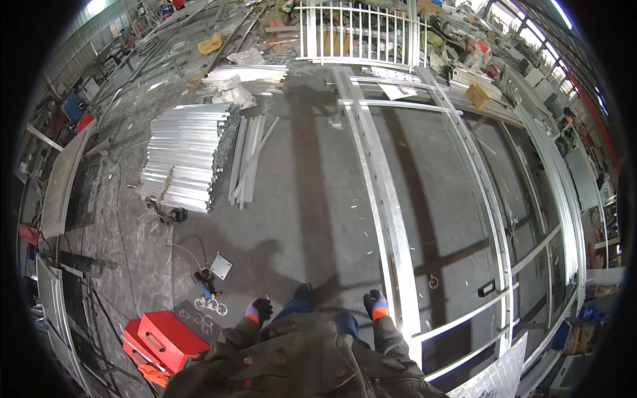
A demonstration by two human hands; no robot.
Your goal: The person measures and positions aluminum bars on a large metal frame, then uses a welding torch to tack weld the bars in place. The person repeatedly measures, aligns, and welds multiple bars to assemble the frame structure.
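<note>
I stand on a grey concrete floor, looking down past my dark jacket. My left hand point(259, 310) wears a dark glove with an orange and blue cuff; it hangs by my side, fingers curled, holding nothing that I can see. My right hand point(375, 305), in the same kind of glove, hangs close to a long flat aluminium rail point(385, 199) that lies on the floor. That rail belongs to a large metal frame point(494, 219) with a black handle point(486, 288). My shoe tip point(303, 290) shows between the hands.
A stack of short aluminium bars point(186, 156) and loose strips point(249, 159) lie to the left. A red toolbox point(169, 339), small metal rings point(211, 306) and a cable lie near my left foot. A white railing panel point(358, 33) stands far off amid clutter.
</note>
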